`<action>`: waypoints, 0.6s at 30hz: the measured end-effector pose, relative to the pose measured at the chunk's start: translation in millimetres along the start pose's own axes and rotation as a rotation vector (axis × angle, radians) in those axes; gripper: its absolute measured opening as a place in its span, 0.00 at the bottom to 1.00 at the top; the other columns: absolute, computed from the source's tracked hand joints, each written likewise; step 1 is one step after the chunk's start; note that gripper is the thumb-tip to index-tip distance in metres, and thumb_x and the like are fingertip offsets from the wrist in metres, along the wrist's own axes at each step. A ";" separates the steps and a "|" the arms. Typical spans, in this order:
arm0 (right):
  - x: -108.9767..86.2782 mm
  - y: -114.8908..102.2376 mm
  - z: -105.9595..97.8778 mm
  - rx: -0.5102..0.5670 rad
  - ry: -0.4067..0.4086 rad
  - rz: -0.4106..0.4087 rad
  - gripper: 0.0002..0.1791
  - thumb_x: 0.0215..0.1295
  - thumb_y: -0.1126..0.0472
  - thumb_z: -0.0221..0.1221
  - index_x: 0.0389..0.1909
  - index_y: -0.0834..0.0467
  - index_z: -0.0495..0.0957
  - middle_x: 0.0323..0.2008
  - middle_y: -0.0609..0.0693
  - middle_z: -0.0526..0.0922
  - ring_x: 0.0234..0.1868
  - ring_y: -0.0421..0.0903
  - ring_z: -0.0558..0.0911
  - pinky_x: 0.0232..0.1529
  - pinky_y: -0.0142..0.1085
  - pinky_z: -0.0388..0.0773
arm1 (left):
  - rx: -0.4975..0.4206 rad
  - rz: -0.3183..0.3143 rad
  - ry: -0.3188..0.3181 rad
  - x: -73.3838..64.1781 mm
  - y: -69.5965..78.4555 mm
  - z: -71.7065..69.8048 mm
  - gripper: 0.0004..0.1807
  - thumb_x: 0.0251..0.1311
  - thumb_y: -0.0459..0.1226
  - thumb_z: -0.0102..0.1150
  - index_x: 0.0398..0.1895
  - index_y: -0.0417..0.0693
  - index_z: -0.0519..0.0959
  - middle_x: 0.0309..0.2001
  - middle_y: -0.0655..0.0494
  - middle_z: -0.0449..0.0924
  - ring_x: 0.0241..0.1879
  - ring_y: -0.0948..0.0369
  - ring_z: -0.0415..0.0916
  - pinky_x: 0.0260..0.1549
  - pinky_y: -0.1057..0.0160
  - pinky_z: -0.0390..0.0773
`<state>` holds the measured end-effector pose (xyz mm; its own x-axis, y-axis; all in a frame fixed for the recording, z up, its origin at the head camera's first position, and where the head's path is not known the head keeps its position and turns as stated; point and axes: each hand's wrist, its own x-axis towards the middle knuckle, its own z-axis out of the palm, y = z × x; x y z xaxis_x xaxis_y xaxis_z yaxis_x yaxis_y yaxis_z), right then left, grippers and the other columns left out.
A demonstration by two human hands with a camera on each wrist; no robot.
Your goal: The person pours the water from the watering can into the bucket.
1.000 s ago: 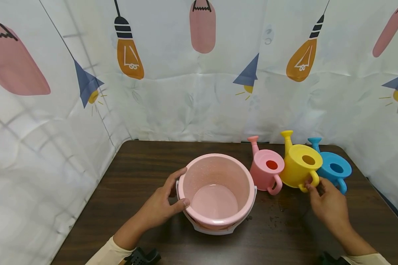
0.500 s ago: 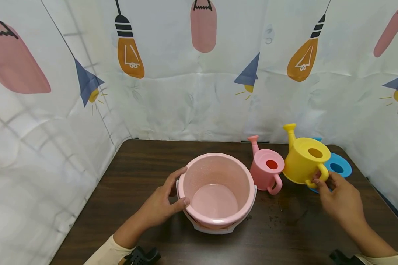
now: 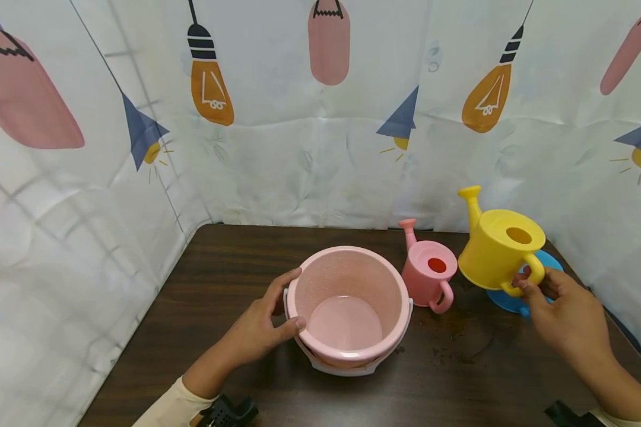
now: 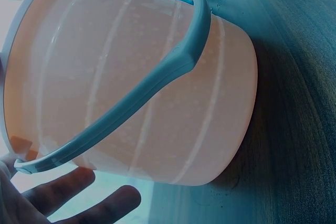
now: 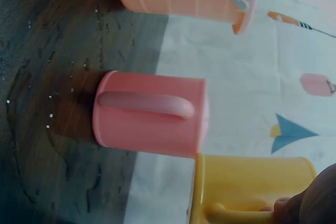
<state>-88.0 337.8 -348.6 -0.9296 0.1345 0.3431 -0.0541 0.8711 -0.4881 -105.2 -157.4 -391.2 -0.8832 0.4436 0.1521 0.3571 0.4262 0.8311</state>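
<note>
Smooth cylindrical yellow watering can [image 3: 491, 255], looped handle [image 3: 538, 270] in right hand [image 3: 570, 311]

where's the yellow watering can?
Head view, right side: the right hand holds the yellow watering can aloft, partly hiding the blue can, right of the pink can.

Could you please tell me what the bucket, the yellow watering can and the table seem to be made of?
Bucket: probably glossy plastic, given bright highlights on its rim.
Yellow watering can: likely plastic with a satin finish; even colour, soft sheen.
Table: wood or wood-look laminate, slightly glossy; grain streaks show.
</note>
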 end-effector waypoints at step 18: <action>-0.8 -20.7 -18.4 -0.008 0.007 -0.036 0.24 0.77 0.56 0.58 0.63 0.69 0.73 0.49 0.71 0.83 0.38 0.55 0.88 0.23 0.28 0.74 | -0.003 -0.003 0.004 -0.2 1.6 0.4 0.44 0.67 0.48 0.63 0.81 0.71 0.51 0.54 0.50 0.83 0.55 0.53 0.81 0.53 0.39 0.75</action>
<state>-79.3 328.4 -324.0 -0.9245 0.1060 0.3660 -0.0846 0.8794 -0.4684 -104.3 -156.6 -390.2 -0.8857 0.4388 0.1516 0.3534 0.4255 0.8331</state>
